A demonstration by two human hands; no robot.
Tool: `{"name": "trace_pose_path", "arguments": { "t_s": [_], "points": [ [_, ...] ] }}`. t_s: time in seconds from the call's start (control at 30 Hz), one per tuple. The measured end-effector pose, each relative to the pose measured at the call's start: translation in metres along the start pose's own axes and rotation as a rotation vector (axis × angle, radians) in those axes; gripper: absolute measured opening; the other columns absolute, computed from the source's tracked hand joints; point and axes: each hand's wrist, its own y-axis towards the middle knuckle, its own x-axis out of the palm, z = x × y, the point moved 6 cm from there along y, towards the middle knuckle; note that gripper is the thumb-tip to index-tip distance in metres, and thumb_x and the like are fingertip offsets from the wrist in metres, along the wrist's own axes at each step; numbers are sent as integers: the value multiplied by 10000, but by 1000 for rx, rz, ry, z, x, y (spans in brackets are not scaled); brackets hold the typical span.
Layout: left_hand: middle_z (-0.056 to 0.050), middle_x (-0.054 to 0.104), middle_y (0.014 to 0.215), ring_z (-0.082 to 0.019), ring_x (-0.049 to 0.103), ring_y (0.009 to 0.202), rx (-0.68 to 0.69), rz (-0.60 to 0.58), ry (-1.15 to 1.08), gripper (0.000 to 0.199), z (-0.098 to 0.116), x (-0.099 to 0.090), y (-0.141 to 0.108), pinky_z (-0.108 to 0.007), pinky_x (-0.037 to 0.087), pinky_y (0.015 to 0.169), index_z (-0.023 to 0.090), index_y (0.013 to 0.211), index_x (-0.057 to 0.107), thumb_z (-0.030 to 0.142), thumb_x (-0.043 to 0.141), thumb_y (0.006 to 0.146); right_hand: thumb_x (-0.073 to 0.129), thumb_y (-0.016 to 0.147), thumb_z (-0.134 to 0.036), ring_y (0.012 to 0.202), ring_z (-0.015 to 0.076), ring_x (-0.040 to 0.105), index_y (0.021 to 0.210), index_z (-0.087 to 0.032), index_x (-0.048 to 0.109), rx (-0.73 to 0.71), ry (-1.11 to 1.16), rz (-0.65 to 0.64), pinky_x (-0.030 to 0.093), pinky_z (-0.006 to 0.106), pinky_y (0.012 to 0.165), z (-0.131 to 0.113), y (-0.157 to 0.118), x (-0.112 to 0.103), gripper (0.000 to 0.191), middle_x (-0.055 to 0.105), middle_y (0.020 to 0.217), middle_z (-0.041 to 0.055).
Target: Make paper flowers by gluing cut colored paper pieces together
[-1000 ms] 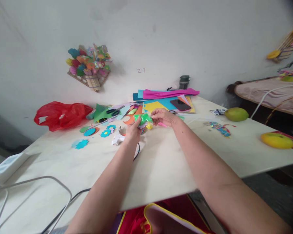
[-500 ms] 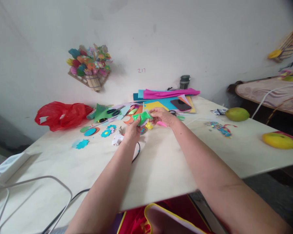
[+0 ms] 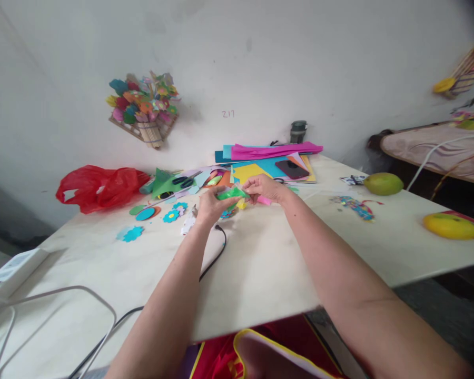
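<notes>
Above the white table (image 3: 253,273), a small green packet (image 3: 229,194) in clear, shiny wrapping is stretched between my hands. My left hand (image 3: 212,205) grips its left part, fingers on the far side and thumb along the near edge. The fingertips of my right hand (image 3: 263,189) pinch its right end. Just beneath lie a small yellow piece (image 3: 241,203) and a pink piece (image 3: 264,200). Left of my left hand is a white glue gun (image 3: 188,223), partly hidden by the wrist. Blue paper flowers (image 3: 171,216) lie farther left.
A red plastic bag (image 3: 102,188) and scissors (image 3: 185,180) lie at the back left. Coloured sheets (image 3: 276,152) and a phone (image 3: 292,169) are behind my hands. Two mangoes (image 3: 383,183) sit at the right. A black cable (image 3: 217,258) and a white power strip (image 3: 18,266) are nearer.
My left hand has shifted slightly left and turned, its fingers now over the far side of the green packet. My right hand stays at the packet's right end, its fingers closer together.
</notes>
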Motion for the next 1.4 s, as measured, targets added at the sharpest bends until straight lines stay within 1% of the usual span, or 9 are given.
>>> {"name": "trace_pose_path", "arguments": {
  "t_s": [0.13, 0.27, 0.63, 0.73, 0.8, 0.9, 1.13, 1.27, 1.4],
  "points": [
    [-39, 642, 834, -262, 602, 928, 260, -72, 463, 487, 14, 14, -8, -301, 431, 838, 206, 828, 698, 223, 888, 379, 697, 678, -170, 396, 106, 569, 719, -133, 625, 10, -6, 17, 483, 208, 413, -2, -2, 0, 91, 647, 508, 7],
    [-90, 623, 909, -321, 573, 1005, 369, -92, 629, 472, 12, 26, -13, -349, 403, 894, 209, 846, 645, 222, 871, 433, 681, 672, -154, 388, 108, 562, 698, -132, 628, 26, -27, 25, 476, 206, 407, -3, -2, 3, 64, 635, 492, 2],
    [-72, 615, 763, -294, 615, 906, 338, -61, 777, 174, 16, 26, -13, -312, 414, 797, 208, 699, 608, 133, 735, 607, 660, 663, -193, 455, 135, 608, 805, -120, 662, 19, 47, -103, 510, 232, 467, -6, -1, 11, 159, 649, 535, 11],
    [-89, 656, 852, -279, 623, 918, 312, -88, 988, 110, 16, 29, -16, -313, 423, 783, 196, 794, 649, 166, 666, 690, 665, 665, -226, 490, 143, 623, 846, -111, 653, 55, 84, -143, 526, 248, 496, -6, -3, 12, 215, 666, 579, 27],
    [-106, 674, 917, -278, 627, 938, 290, -84, 1134, 148, 16, 30, -17, -316, 432, 773, 181, 886, 662, 226, 615, 753, 691, 662, -234, 506, 137, 626, 883, -109, 639, 52, 62, -150, 533, 253, 521, -9, -5, 12, 260, 678, 623, 30],
    [-113, 687, 936, -270, 636, 945, 258, -39, 1200, 244, 15, 30, -17, -308, 440, 760, 169, 986, 656, 301, 562, 803, 734, 650, -231, 520, 121, 618, 952, -124, 610, 12, -19, -146, 525, 242, 532, -13, -6, 15, 345, 671, 648, 7],
    [-106, 686, 923, -257, 646, 901, 158, -11, 1203, 319, 6, 29, -15, -297, 440, 716, 158, 1017, 615, 344, 606, 758, 715, 633, -192, 538, 102, 577, 864, -155, 604, -33, -253, -66, 481, 221, 513, -10, 3, 26, 258, 627, 649, -26],
    [-113, 687, 921, -249, 645, 886, 137, 8, 1172, 310, 6, 29, -13, -294, 434, 709, 146, 988, 622, 360, 592, 765, 663, 670, -231, 533, 94, 550, 770, -140, 645, -64, -354, -81, 461, 229, 531, -16, 3, 30, 136, 608, 649, -19],
    [-90, 695, 882, -227, 642, 862, 97, -13, 1088, 282, 3, 30, -12, -272, 423, 697, 154, 943, 650, 322, 645, 717, 626, 689, -231, 557, 101, 555, 776, -137, 667, -47, -427, -91, 448, 225, 541, -19, 0, 30, 134, 601, 644, -18]
  ]
}}
